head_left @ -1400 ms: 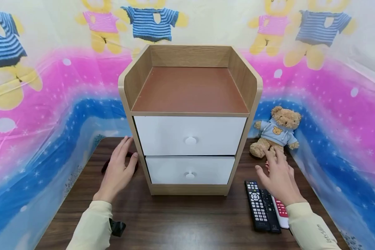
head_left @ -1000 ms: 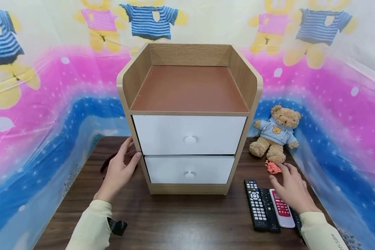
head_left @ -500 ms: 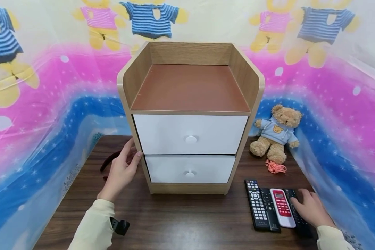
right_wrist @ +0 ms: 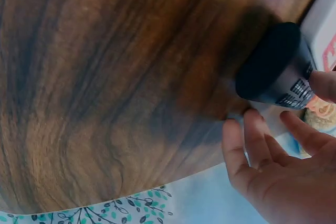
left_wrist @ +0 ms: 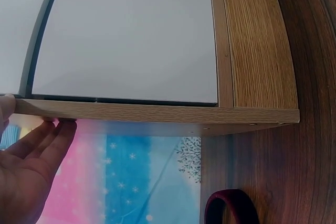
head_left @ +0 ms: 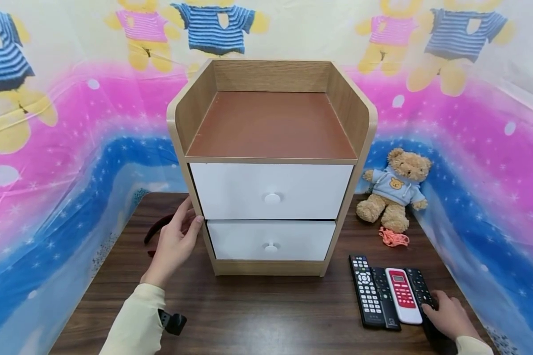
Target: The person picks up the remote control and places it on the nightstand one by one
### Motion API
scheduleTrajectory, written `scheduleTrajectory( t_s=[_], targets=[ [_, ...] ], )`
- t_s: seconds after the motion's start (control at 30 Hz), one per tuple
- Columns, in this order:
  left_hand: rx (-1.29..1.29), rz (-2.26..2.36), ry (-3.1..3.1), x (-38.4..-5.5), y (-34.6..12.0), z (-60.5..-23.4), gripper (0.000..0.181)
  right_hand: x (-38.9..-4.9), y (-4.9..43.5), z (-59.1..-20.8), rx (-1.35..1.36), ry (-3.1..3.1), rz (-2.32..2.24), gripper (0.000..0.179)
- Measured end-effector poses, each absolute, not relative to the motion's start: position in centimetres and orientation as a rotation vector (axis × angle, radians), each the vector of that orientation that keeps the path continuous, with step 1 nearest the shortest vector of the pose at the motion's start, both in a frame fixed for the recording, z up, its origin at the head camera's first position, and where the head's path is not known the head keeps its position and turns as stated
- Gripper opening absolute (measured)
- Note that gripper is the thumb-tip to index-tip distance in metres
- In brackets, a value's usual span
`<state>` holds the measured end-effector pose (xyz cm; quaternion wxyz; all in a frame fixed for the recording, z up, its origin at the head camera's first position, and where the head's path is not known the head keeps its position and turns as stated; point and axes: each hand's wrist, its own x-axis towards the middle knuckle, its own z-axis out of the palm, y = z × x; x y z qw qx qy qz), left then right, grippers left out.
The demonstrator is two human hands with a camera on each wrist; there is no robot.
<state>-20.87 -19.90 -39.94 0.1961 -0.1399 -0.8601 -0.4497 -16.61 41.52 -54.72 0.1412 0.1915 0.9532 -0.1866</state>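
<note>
A wood-framed cabinet (head_left: 268, 268) with two white drawers, both pushed in, stands in the middle of the table. My left hand (head_left: 173, 251) grips its left side panel: the thumb lies at the front edge, the fingers against the outer side, as the left wrist view also shows. At the right, the outermost black remote control (head_left: 419, 286) of a row lies under my right hand (head_left: 448, 315). In the right wrist view its thumb is on the keypad side and the other fingers curve round beside the opposite edge. The palm partly hides the remote's near end.
Beside it lie a white remote with red keys (head_left: 403, 296) and two more black remotes, the outer one (head_left: 366, 291) longest. Behind are coral-coloured yarn (head_left: 394, 237) and a teddy bear (head_left: 395, 185). A dark red band (head_left: 155, 229) lies left of the cabinet. Printed cloth surrounds the table.
My right hand has moved from beside the teddy bear and yarn, down and right, onto the outermost black remote. My left hand has closed in on the cabinet's side edge.
</note>
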Motion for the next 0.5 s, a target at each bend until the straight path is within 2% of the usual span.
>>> scheduleTrajectory(
  t_s=[0.5],
  targets=[
    [-0.352, -1.280, -2.410, -20.87, -19.65, -39.88, 0.056, -16.30, 41.35, -54.05, 0.535, 2.810, -0.641, 0.064]
  ],
)
